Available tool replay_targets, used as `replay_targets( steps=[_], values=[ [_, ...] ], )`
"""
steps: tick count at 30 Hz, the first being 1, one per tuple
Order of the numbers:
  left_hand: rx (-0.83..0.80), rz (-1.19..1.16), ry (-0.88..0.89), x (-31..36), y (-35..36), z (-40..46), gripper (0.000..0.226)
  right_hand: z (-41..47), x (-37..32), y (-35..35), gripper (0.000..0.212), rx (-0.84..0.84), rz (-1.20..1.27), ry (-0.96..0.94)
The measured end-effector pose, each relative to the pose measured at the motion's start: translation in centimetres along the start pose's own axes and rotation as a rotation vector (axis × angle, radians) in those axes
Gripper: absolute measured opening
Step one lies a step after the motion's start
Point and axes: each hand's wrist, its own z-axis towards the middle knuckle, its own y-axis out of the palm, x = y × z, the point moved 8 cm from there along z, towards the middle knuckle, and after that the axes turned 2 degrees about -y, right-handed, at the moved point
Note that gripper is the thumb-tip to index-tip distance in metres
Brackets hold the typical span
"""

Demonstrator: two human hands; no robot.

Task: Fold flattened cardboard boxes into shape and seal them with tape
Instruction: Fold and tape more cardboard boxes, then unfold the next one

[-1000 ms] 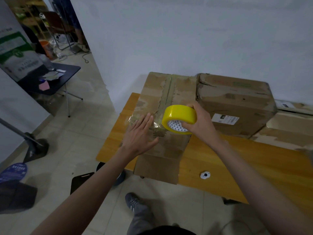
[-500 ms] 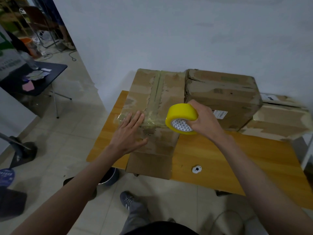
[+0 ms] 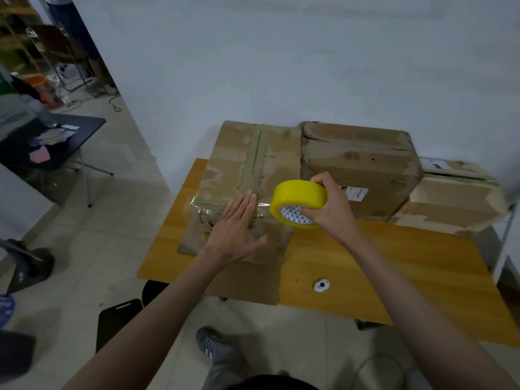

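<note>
Boxes (image 3: pixel 357 167) crowd wooden table (image 3: pixel 394 266) beside white wall (image 3: pixel 281 66), tiled floor (image 3: pixel 112 220).

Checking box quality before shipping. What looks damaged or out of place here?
The cardboard box being taped has its surface paper torn away along the old centre seam, and its near flap hangs over the table edge. The neighbouring box is also scuffed.

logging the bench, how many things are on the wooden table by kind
brown cardboard boxes: 3
yellow tape roll, gripped by the right hand: 1
small white round object: 1
total: 5
</note>
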Motion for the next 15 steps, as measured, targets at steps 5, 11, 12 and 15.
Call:
replay_targets(
  steps=[5, 11, 12, 15],
  values=[
    [-0.035, 0.064, -0.012, -1.5, 0.8, -0.1, 0.103, -0.3, 0.0, 0.7, 0.044, -0.067, 0.029, -0.002],
    [-0.039, 0.08, -0.003, -1.7, 0.9, 0.0, 0.101, -0.5, 2.8, -2.7, 0.037, -0.013, -0.17, -0.04],
    [-0.046, 0.091, 0.004, -1.7, 0.9, 0.0, 0.1, -1.1, 3.9, -3.4, 0.04, -0.016, -0.215, -0.019],
    [-0.065, 0.116, 0.015, -1.4, 0.9, 0.1, 0.099, -2.8, 6.4, -3.8, 0.047, -0.052, -0.294, 0.036]
  ],
)
